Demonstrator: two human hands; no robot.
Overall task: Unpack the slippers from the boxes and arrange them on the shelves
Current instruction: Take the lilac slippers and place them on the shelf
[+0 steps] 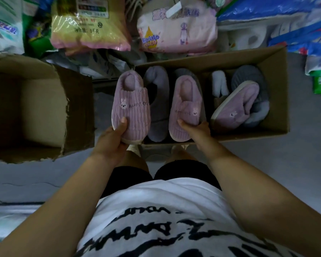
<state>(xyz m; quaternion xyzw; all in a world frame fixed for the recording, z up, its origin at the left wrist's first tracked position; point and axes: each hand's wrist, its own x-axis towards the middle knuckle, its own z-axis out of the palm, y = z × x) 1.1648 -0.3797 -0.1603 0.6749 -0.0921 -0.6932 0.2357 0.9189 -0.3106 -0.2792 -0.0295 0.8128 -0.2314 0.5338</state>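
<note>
My left hand (pixel 113 140) grips the toe end of a purple ribbed slipper (pixel 131 101) with a small bunny face, held over the left end of an open cardboard box (pixel 274 71). My right hand (pixel 198 131) grips the toe of a matching purple slipper (pixel 185 106) above the box's middle. Inside the box lie a grey-blue slipper (pixel 157 101), another purple slipper (pixel 235 106) tilted on its side, a dark grey slipper (pixel 248 75) and a white fluffy one (pixel 220 84).
A second open cardboard box (pixel 44 108) stands on the floor to the left. Behind both boxes lie plastic-wrapped packs: a yellow-and-pink bag (pixel 89 23), a pink pack (pixel 176 28), and blue-wrapped paper rolls (pixel 278 25) at right. Grey floor (pixel 285 164) lies around my legs.
</note>
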